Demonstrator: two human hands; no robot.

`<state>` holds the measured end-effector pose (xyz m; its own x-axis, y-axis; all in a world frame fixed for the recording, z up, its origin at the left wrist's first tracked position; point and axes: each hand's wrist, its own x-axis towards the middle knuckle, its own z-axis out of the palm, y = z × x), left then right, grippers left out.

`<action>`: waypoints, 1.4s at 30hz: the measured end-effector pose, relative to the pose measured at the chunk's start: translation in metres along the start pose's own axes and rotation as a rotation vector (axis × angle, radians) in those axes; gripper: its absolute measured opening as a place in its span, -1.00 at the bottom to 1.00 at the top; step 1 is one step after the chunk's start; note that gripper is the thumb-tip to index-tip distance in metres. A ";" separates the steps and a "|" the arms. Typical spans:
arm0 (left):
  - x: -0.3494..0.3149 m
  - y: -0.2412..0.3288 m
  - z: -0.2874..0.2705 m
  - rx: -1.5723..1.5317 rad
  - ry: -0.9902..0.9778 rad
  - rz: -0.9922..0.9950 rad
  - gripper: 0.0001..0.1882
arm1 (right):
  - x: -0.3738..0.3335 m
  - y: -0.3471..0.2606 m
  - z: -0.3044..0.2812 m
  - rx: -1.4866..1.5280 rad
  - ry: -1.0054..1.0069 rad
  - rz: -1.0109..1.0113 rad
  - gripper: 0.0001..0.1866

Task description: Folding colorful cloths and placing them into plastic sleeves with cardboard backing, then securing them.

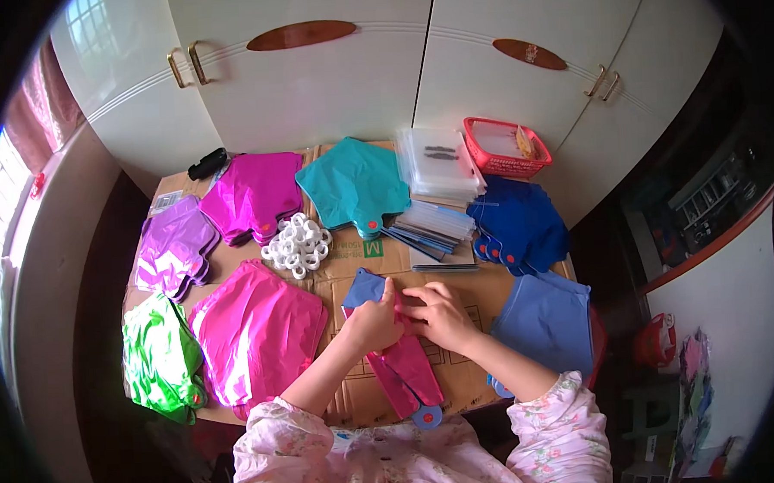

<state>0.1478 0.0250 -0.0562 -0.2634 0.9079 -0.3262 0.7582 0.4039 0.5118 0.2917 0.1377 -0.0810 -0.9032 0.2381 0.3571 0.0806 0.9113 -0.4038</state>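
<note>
A long folded strip of shiny pink foil (401, 375) lies in front of me on the cardboard. Blue material (365, 287) shows at its far end, and a round blue tab with a red dot (427, 417) at its near end. My left hand (375, 325) is closed on the strip's upper part, with the index finger stretched along it. From the right, my right hand (442, 317) rests its spread fingertips at the strip's edge. The hands hide the middle of the strip.
Around the cardboard (359, 398) lie stacks of pink (257, 333), green (159, 355), purple (173, 246), magenta (251, 196), teal (352, 184) and blue foil (546, 321). White rings (296, 245), clear bags (440, 166) and a red basket (496, 161) sit farther back, before white cabinets (311, 81).
</note>
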 end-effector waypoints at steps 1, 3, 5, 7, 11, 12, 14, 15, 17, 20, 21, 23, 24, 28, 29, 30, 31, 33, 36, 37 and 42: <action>0.000 0.000 0.000 -0.003 -0.002 -0.013 -0.05 | -0.006 -0.004 -0.002 -0.006 -0.034 0.010 -0.63; -0.002 0.002 -0.003 0.000 -0.014 0.001 -0.05 | -0.020 -0.003 -0.005 -0.025 -0.135 0.029 -0.54; -0.002 0.004 -0.005 -0.001 -0.018 0.015 -0.05 | -0.029 -0.010 -0.014 -0.056 -0.157 0.044 -0.53; -0.003 0.005 -0.005 -0.006 -0.016 0.027 -0.04 | -0.039 -0.013 -0.016 -0.076 -0.204 0.051 -0.50; -0.004 0.005 -0.007 -0.010 -0.021 0.015 -0.04 | -0.052 -0.025 -0.027 -0.102 -0.295 0.043 -0.45; -0.003 0.005 -0.006 -0.025 -0.023 0.015 -0.04 | -0.055 -0.028 -0.030 -0.110 -0.316 0.051 -0.44; -0.001 0.002 -0.004 -0.028 -0.019 0.015 -0.04 | -0.061 -0.037 -0.037 -0.122 -0.361 0.064 -0.43; -0.001 0.000 -0.002 -0.016 -0.014 0.015 -0.04 | -0.063 -0.041 -0.039 -0.114 -0.374 0.065 -0.42; 0.000 -0.001 -0.001 -0.007 -0.010 0.020 -0.04 | -0.070 -0.045 -0.041 -0.123 -0.382 0.077 -0.42; 0.000 0.000 0.000 0.000 -0.008 0.033 -0.05 | -0.078 -0.051 -0.043 -0.115 -0.353 0.089 -0.44; 0.000 0.000 0.000 0.014 -0.003 0.037 -0.05 | -0.079 -0.053 -0.044 -0.106 -0.336 0.084 -0.45; 0.000 -0.001 0.001 0.027 0.004 0.044 -0.05 | -0.076 -0.057 -0.047 -0.082 -0.315 0.038 -0.49; 0.001 -0.004 0.003 0.025 0.006 0.046 -0.05 | -0.072 -0.059 -0.049 -0.065 -0.311 -0.003 -0.52; 0.000 0.000 0.002 0.014 0.007 0.055 -0.04 | -0.076 -0.064 -0.023 0.123 -0.214 -0.065 -0.62; 0.000 0.000 0.001 0.019 0.023 0.060 -0.05 | -0.073 -0.072 -0.021 0.083 -0.178 -0.052 -0.65; -0.001 -0.001 0.003 0.026 0.039 0.057 -0.05 | -0.073 -0.083 -0.017 0.079 -0.129 0.014 -0.65; -0.002 -0.001 0.003 0.033 0.055 0.055 -0.05 | -0.074 -0.094 -0.012 0.074 -0.080 0.080 -0.65; -0.008 -0.001 0.002 -0.011 0.068 0.001 -0.09 | -0.075 -0.110 -0.007 0.074 -0.020 0.181 -0.62; -0.028 0.006 -0.011 0.040 0.118 -0.081 -0.12 | -0.084 -0.110 0.010 -0.021 0.042 0.145 -0.59; -0.036 0.007 -0.015 0.076 0.137 -0.105 -0.13 | -0.088 -0.108 0.016 -0.018 0.065 0.151 -0.59; -0.082 -0.030 0.005 -0.402 0.357 0.030 -0.19 | -0.089 -0.108 0.017 0.008 0.079 0.145 -0.61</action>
<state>0.1499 -0.0617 -0.0489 -0.4849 0.8731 -0.0518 0.4986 0.3246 0.8037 0.3565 0.0122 -0.0840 -0.8461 0.3934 0.3597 0.2046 0.8627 -0.4625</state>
